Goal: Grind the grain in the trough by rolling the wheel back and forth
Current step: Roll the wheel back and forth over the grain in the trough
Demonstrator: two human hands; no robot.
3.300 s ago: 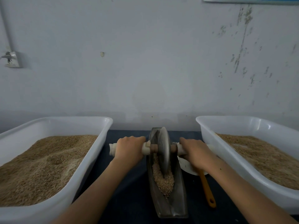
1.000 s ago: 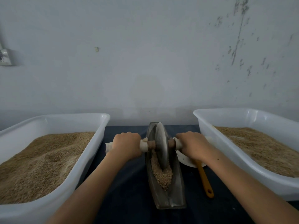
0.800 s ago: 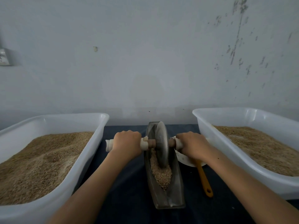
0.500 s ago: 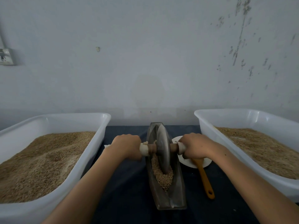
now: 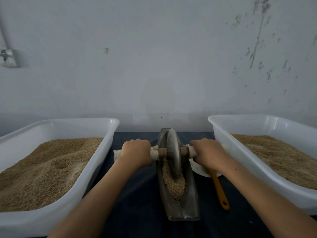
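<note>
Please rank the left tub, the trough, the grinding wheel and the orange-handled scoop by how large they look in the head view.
1. left tub, cropped by the frame edge
2. trough
3. grinding wheel
4. orange-handled scoop, partly hidden by the right hand, so its place after the wheel is unsure

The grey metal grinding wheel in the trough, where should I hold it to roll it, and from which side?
Judging by its shape, hold the grey metal grinding wheel by its white-wrapped wooden axle, one fist either side, coming down from above. The disc stands on edge in the narrow metal trough, leaving only the axle ends clear. The left hand and right hand grip it so.
</note>
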